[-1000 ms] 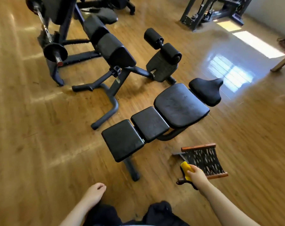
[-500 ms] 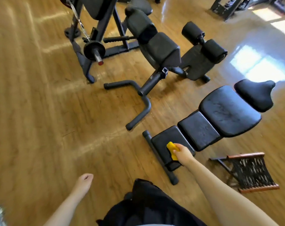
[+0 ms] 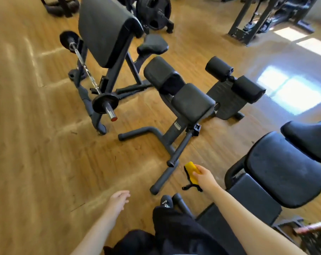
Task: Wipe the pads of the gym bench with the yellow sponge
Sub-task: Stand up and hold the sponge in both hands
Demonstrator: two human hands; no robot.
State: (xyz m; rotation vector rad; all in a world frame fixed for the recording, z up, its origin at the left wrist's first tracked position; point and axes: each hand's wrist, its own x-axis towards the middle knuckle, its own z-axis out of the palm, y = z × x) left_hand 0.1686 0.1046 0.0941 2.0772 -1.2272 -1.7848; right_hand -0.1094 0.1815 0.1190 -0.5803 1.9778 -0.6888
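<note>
My right hand [image 3: 204, 176] grips the yellow sponge [image 3: 191, 171], which has a black backing and a dangling black strap. It hangs over the wooden floor, just left of the gym bench [image 3: 284, 168] and clear of its pads. The bench's black pads run along the right side, from the near pad [image 3: 255, 197] up to the small head pad [image 3: 310, 138]. My left hand [image 3: 118, 200] floats low at centre with relaxed fingers and holds nothing.
A back-extension machine [image 3: 191, 105] with black pads and a floor frame stands just ahead of the sponge. A preacher-curl stand [image 3: 106, 32] with a loaded barbell [image 3: 104, 105] is at left. A woven stool [image 3: 314, 234] sits at bottom right. My dark trouser leg [image 3: 174, 229] shows below.
My right hand has lifted the sponge off the bench's near pad and carried it left over the floor. The view has swung right and closer. My left hand has risen slightly.
</note>
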